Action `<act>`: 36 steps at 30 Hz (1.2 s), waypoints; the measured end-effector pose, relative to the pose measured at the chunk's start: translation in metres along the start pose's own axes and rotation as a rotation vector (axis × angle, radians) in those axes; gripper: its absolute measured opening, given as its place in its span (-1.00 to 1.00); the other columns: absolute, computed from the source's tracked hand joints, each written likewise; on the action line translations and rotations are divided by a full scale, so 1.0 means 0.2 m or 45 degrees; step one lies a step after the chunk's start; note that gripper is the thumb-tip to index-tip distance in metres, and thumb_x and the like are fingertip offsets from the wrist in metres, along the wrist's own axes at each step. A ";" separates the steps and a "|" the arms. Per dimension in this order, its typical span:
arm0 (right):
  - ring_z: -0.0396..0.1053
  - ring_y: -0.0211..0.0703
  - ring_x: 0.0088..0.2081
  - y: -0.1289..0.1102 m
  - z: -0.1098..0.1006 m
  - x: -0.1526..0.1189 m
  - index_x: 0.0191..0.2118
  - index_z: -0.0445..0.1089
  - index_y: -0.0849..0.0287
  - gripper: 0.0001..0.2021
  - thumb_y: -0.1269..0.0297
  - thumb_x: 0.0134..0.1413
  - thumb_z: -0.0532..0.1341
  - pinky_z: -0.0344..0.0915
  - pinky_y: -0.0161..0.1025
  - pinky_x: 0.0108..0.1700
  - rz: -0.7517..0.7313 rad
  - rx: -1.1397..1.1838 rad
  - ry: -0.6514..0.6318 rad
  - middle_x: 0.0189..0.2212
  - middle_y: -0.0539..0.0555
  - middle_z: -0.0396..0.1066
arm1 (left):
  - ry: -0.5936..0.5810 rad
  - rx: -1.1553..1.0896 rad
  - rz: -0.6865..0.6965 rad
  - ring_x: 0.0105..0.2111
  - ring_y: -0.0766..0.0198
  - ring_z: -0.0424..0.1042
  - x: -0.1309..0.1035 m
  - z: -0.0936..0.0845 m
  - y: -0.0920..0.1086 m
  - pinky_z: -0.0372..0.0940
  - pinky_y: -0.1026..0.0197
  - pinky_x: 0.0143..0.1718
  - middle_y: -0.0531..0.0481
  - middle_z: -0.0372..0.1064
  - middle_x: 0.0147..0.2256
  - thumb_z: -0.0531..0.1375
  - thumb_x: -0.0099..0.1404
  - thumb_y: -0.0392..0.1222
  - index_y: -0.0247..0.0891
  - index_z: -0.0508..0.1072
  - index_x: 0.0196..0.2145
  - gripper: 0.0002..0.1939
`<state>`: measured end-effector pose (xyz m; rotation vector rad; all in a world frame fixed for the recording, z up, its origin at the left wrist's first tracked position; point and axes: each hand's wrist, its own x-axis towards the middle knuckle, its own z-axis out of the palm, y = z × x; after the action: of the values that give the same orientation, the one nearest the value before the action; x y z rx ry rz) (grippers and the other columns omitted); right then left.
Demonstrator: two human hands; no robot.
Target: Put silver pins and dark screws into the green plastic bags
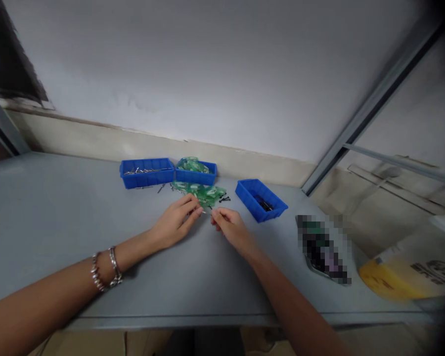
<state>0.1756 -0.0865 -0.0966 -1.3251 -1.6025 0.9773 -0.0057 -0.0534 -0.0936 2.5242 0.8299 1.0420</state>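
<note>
Both hands meet over the table in front of a pile of green translucent plastic pieces (196, 190). My left hand (176, 220) is closed, with thumb and fingertips pinched on a small thin light-coloured piece (206, 211). My right hand (232, 227) is pinched too, its fingertips at the other end of that piece. A tiny dark part shows by the right fingertips, but its kind is too small to tell. Several black screws (224, 199) lie just beyond the right hand. A few thin metal pins (160, 188) lie beyond the left hand.
Along the wall stand a blue bin (148, 182) of metal pins and a blue bin (195, 177) of green pieces. Another blue bin (257, 210), holding dark screws, sits to the right. Farther right are a pixelated flat object (322, 249) and a yellow-and-clear bag (404, 267).
</note>
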 end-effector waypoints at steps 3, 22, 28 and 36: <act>0.13 -0.28 -0.53 -0.01 0.00 -0.01 -0.54 0.22 0.13 -0.70 0.09 0.12 0.03 0.07 -0.31 -0.46 -0.019 0.003 0.000 -0.62 -0.06 0.14 | -0.022 0.035 -0.034 -0.33 0.25 0.27 0.01 0.00 -0.01 0.21 0.19 -0.23 -0.06 0.23 -0.33 -0.10 0.44 -0.13 -0.29 0.29 -0.38 -0.69; 0.20 -0.27 -0.49 0.05 0.01 0.02 -0.52 0.24 0.15 -0.70 0.12 0.16 0.03 0.15 -0.28 -0.38 -0.016 0.008 -0.017 -0.56 -0.03 0.24 | 0.001 -0.032 -0.117 -0.36 0.27 0.25 0.01 0.00 -0.01 0.21 0.21 -0.29 -0.04 0.25 -0.36 -0.05 0.41 -0.10 -0.28 0.31 -0.42 -0.69; 0.20 -0.29 -0.51 0.01 0.00 0.01 -0.54 0.26 0.16 -0.69 0.15 0.16 0.03 0.16 -0.30 -0.41 0.022 0.059 -0.045 -0.59 -0.02 0.24 | 0.023 -0.132 -0.158 -0.34 0.26 0.27 0.02 0.00 0.00 0.23 0.23 -0.31 -0.04 0.27 -0.36 -0.01 0.37 -0.10 -0.29 0.35 -0.41 -0.71; 0.18 -0.30 -0.51 0.00 -0.01 0.01 -0.53 0.24 0.14 -0.77 0.18 0.09 0.07 0.12 -0.33 -0.44 -0.008 0.048 0.031 -0.59 -0.05 0.21 | -0.037 -0.127 -0.250 -0.32 0.22 0.32 0.02 0.00 -0.02 0.24 0.20 -0.29 -0.07 0.32 -0.34 -0.04 0.38 0.00 -0.30 0.44 -0.39 -0.60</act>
<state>0.1766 -0.0844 -0.0954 -1.3005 -1.5621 0.9795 -0.0046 -0.0486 -0.0935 2.3156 0.9697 0.9562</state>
